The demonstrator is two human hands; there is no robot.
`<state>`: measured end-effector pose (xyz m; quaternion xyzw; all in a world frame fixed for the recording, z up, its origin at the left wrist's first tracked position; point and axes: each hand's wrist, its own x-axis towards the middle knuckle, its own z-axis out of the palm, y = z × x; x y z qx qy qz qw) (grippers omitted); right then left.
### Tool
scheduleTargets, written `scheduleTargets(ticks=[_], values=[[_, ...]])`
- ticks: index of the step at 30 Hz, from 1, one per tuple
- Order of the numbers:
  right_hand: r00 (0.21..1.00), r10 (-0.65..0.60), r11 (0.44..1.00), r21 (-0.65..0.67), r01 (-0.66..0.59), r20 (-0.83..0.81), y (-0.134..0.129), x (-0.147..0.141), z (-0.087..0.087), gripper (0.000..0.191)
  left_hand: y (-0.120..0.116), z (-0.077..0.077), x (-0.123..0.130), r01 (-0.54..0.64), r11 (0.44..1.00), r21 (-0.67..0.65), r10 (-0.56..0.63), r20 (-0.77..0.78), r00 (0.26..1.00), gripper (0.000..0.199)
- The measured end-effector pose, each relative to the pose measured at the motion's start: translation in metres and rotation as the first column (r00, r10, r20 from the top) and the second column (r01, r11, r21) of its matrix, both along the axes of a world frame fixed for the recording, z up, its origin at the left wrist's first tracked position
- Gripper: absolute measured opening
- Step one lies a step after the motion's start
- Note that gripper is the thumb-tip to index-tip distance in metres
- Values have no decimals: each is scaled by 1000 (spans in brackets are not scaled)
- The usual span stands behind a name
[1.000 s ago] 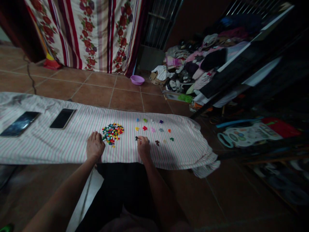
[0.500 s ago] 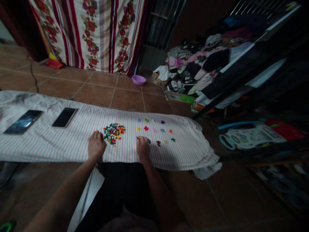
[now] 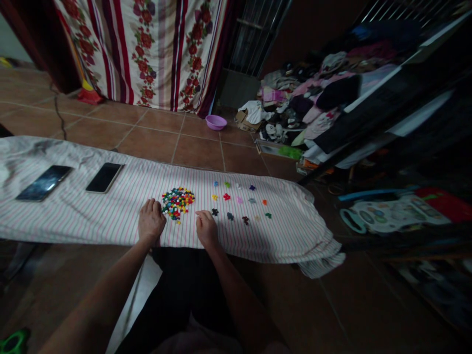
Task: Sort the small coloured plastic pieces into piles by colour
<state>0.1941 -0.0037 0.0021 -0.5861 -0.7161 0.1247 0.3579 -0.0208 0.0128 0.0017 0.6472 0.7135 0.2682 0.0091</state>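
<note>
A pile of small multicoloured beads (image 3: 177,202) lies on the striped cloth (image 3: 110,221). Directly left of it rests my left hand (image 3: 152,220), palm down, its fingers lying on the cloth with nothing visible in them. My right hand (image 3: 207,229) is just right of the pile, fingers curled and thumb and forefinger close together; no bead shows at the tips. Small single-colour bead groups stand in rows beyond it, among them a black group (image 3: 215,212), a dark grey-blue group (image 3: 230,216), a brown group (image 3: 245,221) and a red group (image 3: 226,196).
Two phones lie at the left, a dark phone (image 3: 105,177) and another phone (image 3: 44,183). On the tiled floor behind stand a purple basin (image 3: 216,122) and a heap of clothes (image 3: 313,98). A floral curtain (image 3: 162,54) hangs at the back.
My right hand has moved left from the black beads towards the pile, leaving that group fully visible on the cloth. My left hand stays beside the pile. The view has shifted slightly.
</note>
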Motion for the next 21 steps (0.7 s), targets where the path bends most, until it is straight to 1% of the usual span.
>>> scheduleTargets(ticks=[4, 10, 14, 21], values=[[999, 30, 999, 21, -30, 16, 4, -5, -7, 35, 0, 0, 0, -6, 1000, -8, 6, -24, 1000, 38], [997, 36, 999, 1, -36, 65, 18, -12, -14, 39, -1, 1, 1, -4, 1000, 8, 4, -9, 1000, 38], [997, -1, 1000, -17, 2, 79, 31, -16, -13, 44, -1, 3, 0, 8, 1000, 2, -8, -26, 1000, 37], [988, -69, 990, -116, 86, 140, 51, -22, -4, 48, -1, 2, 0, 15, 1000, -8, -15, -42, 999, 36]])
